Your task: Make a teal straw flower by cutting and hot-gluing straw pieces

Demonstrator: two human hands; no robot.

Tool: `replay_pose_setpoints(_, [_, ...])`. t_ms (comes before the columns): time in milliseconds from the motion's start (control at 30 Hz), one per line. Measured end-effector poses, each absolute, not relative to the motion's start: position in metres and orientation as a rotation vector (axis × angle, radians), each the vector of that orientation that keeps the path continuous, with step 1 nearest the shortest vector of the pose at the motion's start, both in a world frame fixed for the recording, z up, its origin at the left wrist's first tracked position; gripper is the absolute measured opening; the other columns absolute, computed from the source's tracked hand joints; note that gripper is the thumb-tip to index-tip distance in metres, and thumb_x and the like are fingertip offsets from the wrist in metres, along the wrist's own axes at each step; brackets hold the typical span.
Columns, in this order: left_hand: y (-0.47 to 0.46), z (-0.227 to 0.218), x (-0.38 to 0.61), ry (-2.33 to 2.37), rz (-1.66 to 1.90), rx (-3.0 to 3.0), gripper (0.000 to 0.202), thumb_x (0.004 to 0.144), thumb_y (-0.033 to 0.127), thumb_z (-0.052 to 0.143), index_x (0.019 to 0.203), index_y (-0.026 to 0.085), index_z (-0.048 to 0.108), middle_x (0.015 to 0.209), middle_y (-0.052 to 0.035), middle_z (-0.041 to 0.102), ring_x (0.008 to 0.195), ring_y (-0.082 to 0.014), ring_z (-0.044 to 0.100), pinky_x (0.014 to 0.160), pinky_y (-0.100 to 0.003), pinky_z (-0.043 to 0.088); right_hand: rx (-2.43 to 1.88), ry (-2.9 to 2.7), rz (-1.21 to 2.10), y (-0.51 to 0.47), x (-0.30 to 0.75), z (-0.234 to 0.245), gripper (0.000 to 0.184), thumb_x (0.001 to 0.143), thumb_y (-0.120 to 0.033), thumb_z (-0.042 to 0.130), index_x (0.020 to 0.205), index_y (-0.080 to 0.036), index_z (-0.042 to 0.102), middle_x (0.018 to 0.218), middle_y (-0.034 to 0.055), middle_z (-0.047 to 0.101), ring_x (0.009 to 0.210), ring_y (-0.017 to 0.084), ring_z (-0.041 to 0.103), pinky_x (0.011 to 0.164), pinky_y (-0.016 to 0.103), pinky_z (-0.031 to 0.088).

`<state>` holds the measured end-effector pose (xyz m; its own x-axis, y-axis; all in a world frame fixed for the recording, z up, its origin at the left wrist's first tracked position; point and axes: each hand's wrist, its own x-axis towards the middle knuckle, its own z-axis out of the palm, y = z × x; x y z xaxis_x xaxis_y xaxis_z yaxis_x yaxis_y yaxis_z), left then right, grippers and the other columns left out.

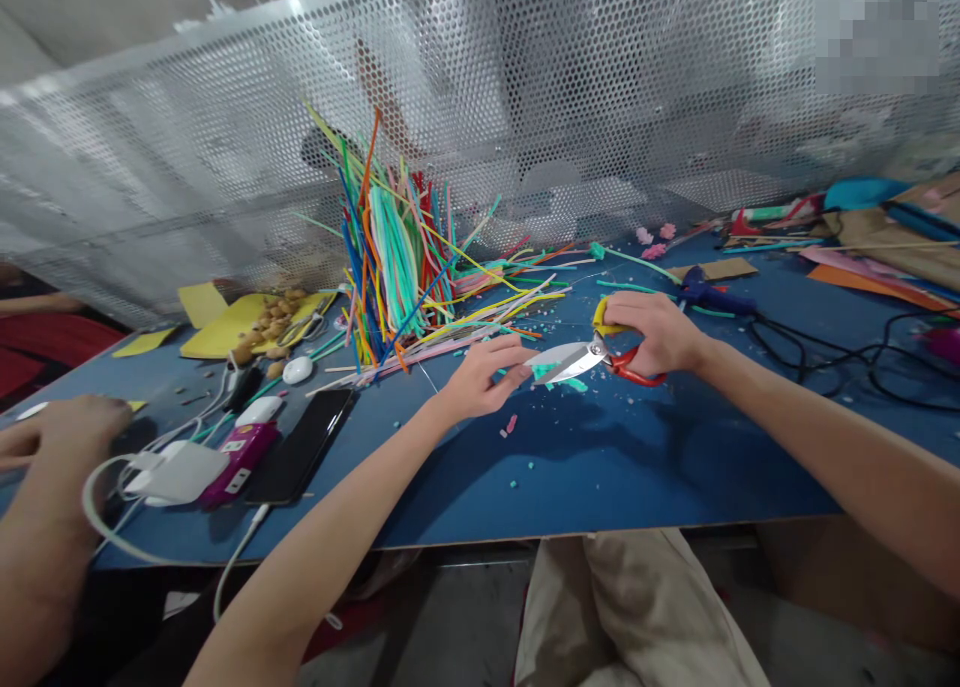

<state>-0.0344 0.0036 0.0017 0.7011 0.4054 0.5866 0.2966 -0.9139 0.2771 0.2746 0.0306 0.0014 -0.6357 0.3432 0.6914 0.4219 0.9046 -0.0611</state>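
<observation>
My right hand (652,332) is wrapped round the handles of a pair of scissors (568,360), one handle yellow and the other red. The scissor blades are spread and point left toward my left hand (484,375). With thumb and fingers pinched together, my left hand holds a short teal pipe cleaner (541,371), whose end shows at the blades. Just how much of it lies between the blades I cannot tell. Loose teal clippings (576,385) lie under the scissors, and a small pink piece (511,424) is nearer the table's front edge.
Behind my left hand stands a big bundle of coloured pipe cleaners (394,257). At left are a black phone (304,447), a purple power strip (238,462), white cables and another person's hand (75,427). A blue glue gun (712,292) with a black cord lies right. A perforated metal screen (600,117) borders the back.
</observation>
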Motion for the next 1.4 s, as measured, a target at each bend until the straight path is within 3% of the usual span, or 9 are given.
replay_pose_setpoints(200, [0.005,-0.001,-0.036,0.562,1.017,2.755,0.029,0.105,0.034,0.043,0.104,0.015,0.066,0.082,-0.0064,0.057,0.074,-0.0148,0.049,0.067,-0.027,0.035,-0.530,-2.315,-0.191,0.031,0.274,0.001,0.010,0.070,-0.022,0.062,0.076,-0.021,0.053,0.074,0.0021,0.057,0.070,0.016,0.050,0.062,0.028,0.039])
replay_pose_setpoints(400, [0.004,0.000,-0.034,0.571,1.020,2.764,0.034,0.106,0.037,0.038,0.093,0.016,0.061,0.077,-0.0048,0.053,0.072,-0.0145,0.046,0.066,-0.027,0.035,-0.567,-2.309,-0.251,0.027,0.271,0.003,0.007,0.072,-0.024,0.060,0.074,-0.020,0.055,0.074,0.0022,0.055,0.067,0.014,0.047,0.058,0.027,0.034])
replay_pose_setpoints(633, [0.003,0.001,-0.034,0.596,1.001,2.790,0.040,0.106,0.041,0.035,0.083,0.017,0.058,0.075,-0.0045,0.052,0.071,-0.0147,0.047,0.065,-0.028,0.035,-0.632,-2.294,-0.261,0.025,0.270,0.000,0.014,0.073,-0.029,0.063,0.070,-0.020,0.054,0.070,0.0013,0.052,0.064,0.014,0.043,0.056,0.028,0.029])
replay_pose_setpoints(900, [0.001,0.006,-0.033,0.627,1.127,2.742,0.031,0.105,0.035,0.044,0.099,0.015,0.065,0.077,-0.0042,0.058,0.069,-0.0129,0.049,0.066,-0.026,0.038,-0.763,-2.269,-0.176,0.028,0.271,-0.006,0.029,0.081,-0.037,0.063,0.063,-0.021,0.046,0.064,-0.0005,0.053,0.059,0.012,0.045,0.056,0.027,0.029])
replay_pose_setpoints(1067, [0.005,0.002,-0.036,0.727,1.107,2.763,0.035,0.105,0.038,0.042,0.103,0.015,0.067,0.077,-0.0055,0.063,0.071,-0.0140,0.053,0.071,-0.028,0.044,-1.192,-2.092,-0.144,0.040,0.270,-0.008,0.036,0.081,-0.043,0.062,0.061,-0.022,0.042,0.062,0.0007,0.053,0.059,0.014,0.045,0.059,0.029,0.030])
replay_pose_setpoints(1233, [0.009,-0.002,-0.035,0.928,1.124,2.871,0.031,0.104,0.035,0.047,0.109,0.017,0.072,0.093,-0.0079,0.072,0.084,-0.0146,0.065,0.078,-0.026,0.051,-1.706,-2.029,-0.101,0.050,0.275,-0.007,0.037,0.087,-0.057,0.056,0.081,-0.021,0.059,0.086,0.0090,0.069,0.073,0.023,0.060,0.061,0.032,0.033])
replay_pose_setpoints(1400, [0.014,-0.005,-0.036,1.139,1.179,2.934,0.030,0.102,0.037,0.052,0.107,0.020,0.076,0.096,-0.0053,0.076,0.088,-0.0140,0.070,0.078,-0.024,0.053,-1.997,-2.103,-0.218,0.058,0.290,-0.014,0.050,0.093,-0.056,0.048,0.112,-0.012,0.062,0.108,0.0215,0.067,0.092,0.036,0.067,0.071,0.041,0.046])
